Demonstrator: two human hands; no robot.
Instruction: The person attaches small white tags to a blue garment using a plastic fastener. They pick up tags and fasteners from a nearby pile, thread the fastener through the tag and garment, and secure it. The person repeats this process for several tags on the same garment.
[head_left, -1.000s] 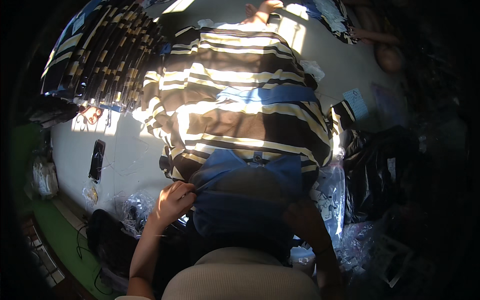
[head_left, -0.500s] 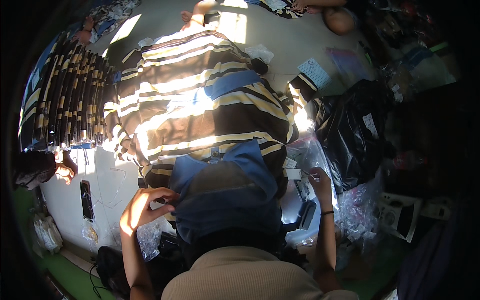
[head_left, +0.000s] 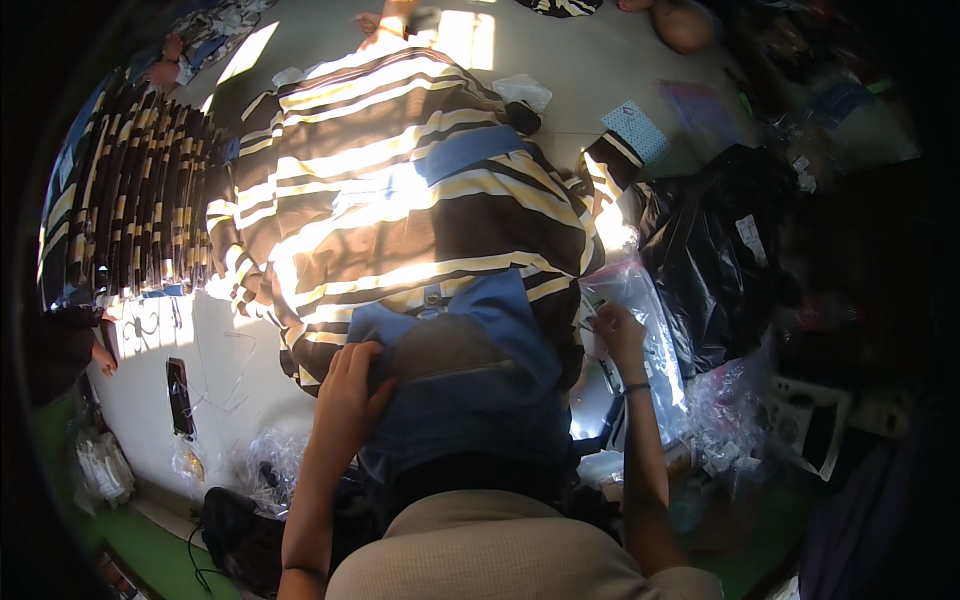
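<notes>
A striped shirt [head_left: 400,200], in brown, cream and blue bands, lies spread flat on the white worktop [head_left: 220,370], its blue collar [head_left: 450,330] toward the person. The left hand [head_left: 350,395] lies flat on the left part of the collar, fingers curled over the cloth and pressing it; whether it pinches the fabric cannot be told. The right hand [head_left: 618,332] is at the shirt's right edge, fingers bent on the mouth of a clear bag [head_left: 640,330] that lies just beside the shirt; what the bag holds is lost in glare.

Right of the clear bag sits a black sack [head_left: 710,260], crumpled; its contents are hidden. More clear bags [head_left: 730,420] lie bunched near the person's right forearm, and another heap of clear wrap [head_left: 270,465] sits at the worktop's near edge, by the left forearm. A stack [head_left: 120,210] of folded striped shirts lies along the left of the worktop, touching the spread shirt's sleeve. A dark phone [head_left: 180,397] lies on the worktop, left of the left hand and well apart from it.
</notes>
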